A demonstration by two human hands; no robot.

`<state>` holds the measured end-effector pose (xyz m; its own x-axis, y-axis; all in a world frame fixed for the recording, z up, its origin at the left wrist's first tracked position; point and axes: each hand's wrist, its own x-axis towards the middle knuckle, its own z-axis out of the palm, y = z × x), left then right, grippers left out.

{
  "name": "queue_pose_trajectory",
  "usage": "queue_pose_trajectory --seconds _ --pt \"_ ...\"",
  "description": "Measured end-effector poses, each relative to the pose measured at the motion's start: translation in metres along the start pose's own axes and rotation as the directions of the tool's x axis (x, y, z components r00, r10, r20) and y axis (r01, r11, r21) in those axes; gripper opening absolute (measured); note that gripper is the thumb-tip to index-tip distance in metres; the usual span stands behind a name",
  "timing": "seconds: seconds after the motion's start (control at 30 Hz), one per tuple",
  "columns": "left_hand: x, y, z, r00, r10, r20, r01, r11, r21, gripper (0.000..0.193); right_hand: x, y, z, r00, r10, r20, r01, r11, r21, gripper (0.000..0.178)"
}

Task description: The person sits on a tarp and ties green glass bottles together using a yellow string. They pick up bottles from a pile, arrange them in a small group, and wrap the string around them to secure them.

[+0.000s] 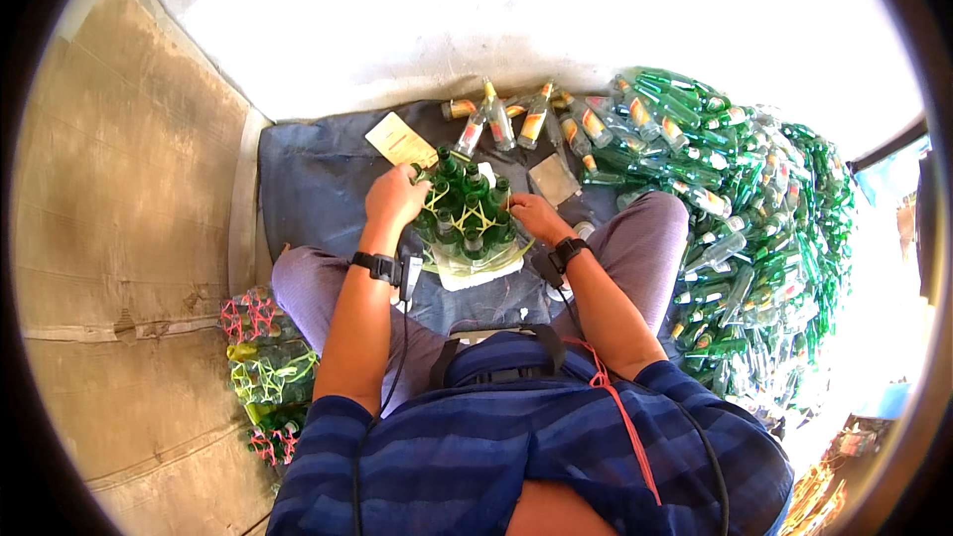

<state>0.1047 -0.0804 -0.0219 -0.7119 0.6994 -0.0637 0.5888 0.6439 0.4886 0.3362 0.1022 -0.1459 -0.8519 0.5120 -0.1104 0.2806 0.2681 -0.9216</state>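
Note:
A cluster of green glass bottles (pixel 473 206) stands upright between my bent knees, with yellow-green cord (pixel 478 219) laced in a zigzag around the necks. At the cluster's left side my left hand (pixel 394 199) is closed, its fingers pinching the cord by a bottle neck. My right hand (pixel 539 218) is closed at the right side of the cluster, fingertips against it; what they pinch is too small to make out. Under the bottles lies a pale sheet (pixel 478 276) with yellow-green edges.
A big heap of green and clear bottles (pixel 754 238) lies to the right. Loose labelled bottles (pixel 534 116) rest along the wall. Tied bundles of bottles (pixel 268 367) sit by my left knee. A yellowish card (pixel 400 141) and a brown cardboard piece (pixel 554 181) lie on the dark mat (pixel 308 174).

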Motion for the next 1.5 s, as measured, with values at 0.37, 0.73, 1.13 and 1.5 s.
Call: queue_pose_trajectory --seconds 0.37,0.73,1.13,1.5 --pt "0.001 -0.030 0.048 0.970 -0.137 0.199 0.158 0.983 -0.096 0.047 -0.001 -0.004 0.002 0.998 0.024 0.051 -0.018 0.994 -0.110 0.034" --pt "0.016 -0.026 0.060 0.984 -0.146 0.104 0.163 0.970 -0.182 0.037 -0.010 -0.011 0.016 0.994 0.011 0.105 0.006 0.987 -0.159 0.035" --pt "0.029 -0.016 0.067 0.981 0.179 0.074 -0.168 0.976 -0.138 0.060 -0.057 -0.050 0.077 0.989 -0.060 0.134 0.085 0.978 -0.190 0.037" --pt "-0.044 0.020 0.036 0.892 0.449 0.051 -0.450 0.893 0.014 0.014 -0.049 -0.012 0.087 0.971 -0.184 0.151 0.227 0.904 -0.362 0.030"
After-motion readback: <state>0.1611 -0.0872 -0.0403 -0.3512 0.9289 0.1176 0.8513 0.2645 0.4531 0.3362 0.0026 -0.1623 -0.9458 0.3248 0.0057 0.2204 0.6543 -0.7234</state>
